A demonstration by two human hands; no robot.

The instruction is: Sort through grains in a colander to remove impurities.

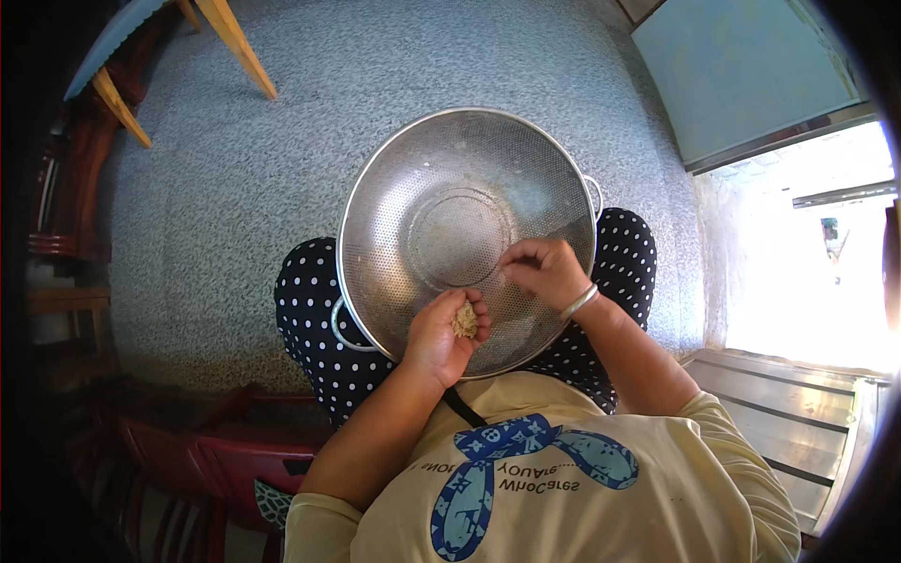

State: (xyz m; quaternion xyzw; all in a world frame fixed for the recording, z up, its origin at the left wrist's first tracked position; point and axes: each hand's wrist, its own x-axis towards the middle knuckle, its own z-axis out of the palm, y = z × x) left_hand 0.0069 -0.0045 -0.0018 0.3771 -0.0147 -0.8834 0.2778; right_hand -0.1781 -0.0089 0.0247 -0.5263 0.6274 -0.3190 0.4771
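A large perforated metal colander (450, 162) with two loop handles rests on my lap, over black trousers with white dots. Cupped palm up at its near side, my left hand (450, 331) holds a small heap of pale grains (464, 321), perhaps rice. To the right of it, my right hand (543, 271) is above the colander with thumb and fingertips pinched together; whether anything sits between them is too small to tell. A metal bangle (580, 302) circles my right wrist. A few pale specks lie on the colander's mesh.
Wooden legs (239, 49) of a piece of furniture stand on the speckled floor (211, 197) at the upper left. Dark red wooden chairs (239, 464) are at the lower left. On the right are a pale blue panel (746, 77), a bright doorway and a slatted metal surface (774, 422).
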